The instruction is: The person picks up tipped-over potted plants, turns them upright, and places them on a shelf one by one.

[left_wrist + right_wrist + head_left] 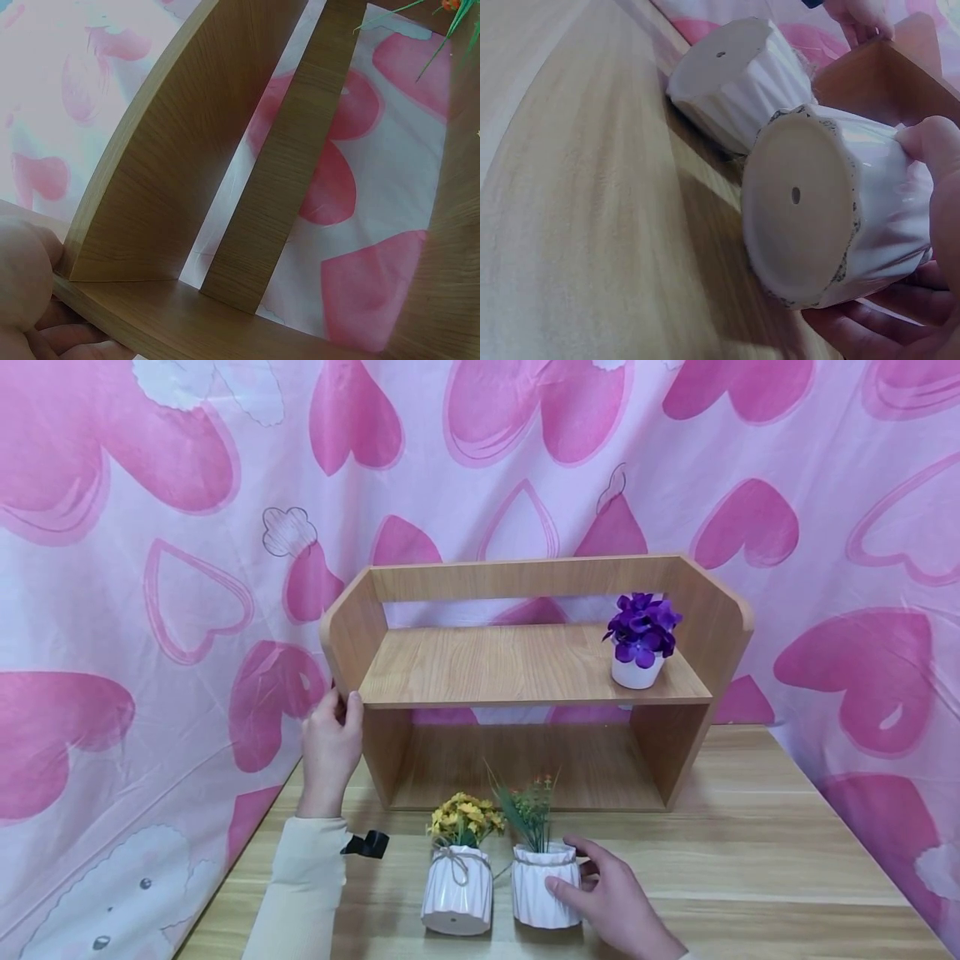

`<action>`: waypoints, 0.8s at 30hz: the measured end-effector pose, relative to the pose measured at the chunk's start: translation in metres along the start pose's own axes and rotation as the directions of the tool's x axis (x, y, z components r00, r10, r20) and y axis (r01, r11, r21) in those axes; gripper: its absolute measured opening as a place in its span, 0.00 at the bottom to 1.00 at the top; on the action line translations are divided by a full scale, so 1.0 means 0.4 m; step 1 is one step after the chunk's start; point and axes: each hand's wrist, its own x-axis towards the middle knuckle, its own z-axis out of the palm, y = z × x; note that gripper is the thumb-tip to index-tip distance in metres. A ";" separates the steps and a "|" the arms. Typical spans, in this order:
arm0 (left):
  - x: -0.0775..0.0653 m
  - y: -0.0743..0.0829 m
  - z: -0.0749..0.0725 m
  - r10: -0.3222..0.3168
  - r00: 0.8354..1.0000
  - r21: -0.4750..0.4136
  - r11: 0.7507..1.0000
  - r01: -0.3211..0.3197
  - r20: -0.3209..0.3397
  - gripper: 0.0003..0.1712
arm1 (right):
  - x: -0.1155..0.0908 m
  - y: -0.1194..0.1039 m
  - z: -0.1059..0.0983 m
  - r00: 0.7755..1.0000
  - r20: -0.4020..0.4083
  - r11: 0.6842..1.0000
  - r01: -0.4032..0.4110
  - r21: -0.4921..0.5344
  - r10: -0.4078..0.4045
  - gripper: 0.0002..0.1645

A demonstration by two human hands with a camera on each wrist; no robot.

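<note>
My left hand [330, 745] grips the left edge of a wooden two-tier shelf [525, 685]; in the left wrist view the thumb lies by the side panel [150, 165] and fingers show below the board. My right hand [611, 893] holds a ribbed white pot [546, 889] with a green artificial plant [531, 814], thumb on one side and fingers on the other. Its base with a small hole faces the right wrist camera. Beside it, a similar white pot [456, 893] with yellow flowers [467, 818] lies tipped on the table, base showing.
A small white pot [637, 672] with purple flowers [643, 628] stands at the right end of the upper shelf. The shelf stands at the back of the wooden table [780, 860]. A curtain with pink hearts [750, 522] hangs behind. A black strap [366, 843] sticks out at the left wrist.
</note>
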 end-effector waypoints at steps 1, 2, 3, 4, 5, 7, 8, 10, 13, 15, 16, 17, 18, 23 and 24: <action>-0.001 0.001 0.000 -0.003 1.000 -0.001 1.000 0.003 0.001 0.27 | -0.001 0.001 0.001 1.000 -0.001 1.000 0.010 0.011 -0.010 0.45; -0.001 0.001 0.000 -0.006 1.000 0.001 1.000 0.006 0.004 0.27 | -0.003 0.002 0.002 1.000 -0.003 1.000 0.019 0.021 -0.019 0.45; -0.001 0.002 0.000 -0.008 1.000 0.002 1.000 0.008 0.006 0.27 | -0.004 0.003 0.003 1.000 -0.005 0.999 0.031 0.029 -0.031 0.45; -0.001 0.003 -0.001 -0.010 1.000 0.005 1.000 0.010 0.008 0.27 | -0.005 0.003 0.004 0.999 -0.008 0.998 0.041 0.039 -0.041 0.46; -0.001 0.003 -0.001 -0.012 1.000 0.006 1.000 0.012 0.007 0.27 | -0.006 0.004 0.006 0.999 -0.013 0.998 0.052 0.045 -0.051 0.46; -0.001 0.004 -0.001 -0.012 1.000 0.006 1.000 0.012 0.004 0.27 | -0.007 0.005 0.009 0.997 -0.026 0.996 0.076 0.050 -0.075 0.46; -0.001 0.004 -0.001 -0.012 1.000 0.007 1.000 0.012 0.005 0.27 | -0.008 0.005 0.011 0.996 -0.033 0.995 0.086 0.052 -0.084 0.46; -0.001 0.006 -0.001 -0.011 1.000 0.005 1.000 0.011 0.005 0.27 | -0.008 0.006 0.015 0.994 -0.050 0.993 0.101 0.058 -0.098 0.46; 0.000 0.006 0.000 -0.008 1.000 0.002 1.000 0.008 0.007 0.27 | -0.010 0.008 0.020 0.989 -0.084 0.991 0.124 0.058 -0.119 0.46; 0.000 0.006 0.000 -0.006 1.000 0.000 1.000 0.006 0.006 0.26 | -0.011 0.011 0.023 0.986 -0.104 0.989 0.139 0.049 -0.133 0.47; 0.000 0.005 0.000 -0.003 1.000 -0.001 1.000 0.003 0.003 0.26 | -0.012 0.012 0.024 0.983 -0.114 0.988 0.146 0.039 -0.141 0.46; 0.000 0.004 0.000 -0.003 1.000 -0.001 1.000 0.003 0.001 0.26 | -0.012 0.014 0.025 0.981 -0.123 0.987 0.156 0.027 -0.152 0.46; -0.001 0.003 0.000 -0.003 1.000 0.000 1.000 0.003 0.002 0.26 | -0.011 0.015 0.027 0.979 -0.130 0.987 0.159 0.013 -0.156 0.46; -0.001 -0.002 0.000 -0.004 1.000 0.005 1.000 0.004 0.003 0.27 | -0.012 0.024 0.035 0.972 -0.155 0.985 0.174 -0.021 -0.175 0.46; -0.001 -0.002 0.000 -0.005 1.000 0.006 1.000 0.005 0.005 0.27 | -0.013 0.026 0.037 0.971 -0.159 0.984 0.178 -0.023 -0.180 0.47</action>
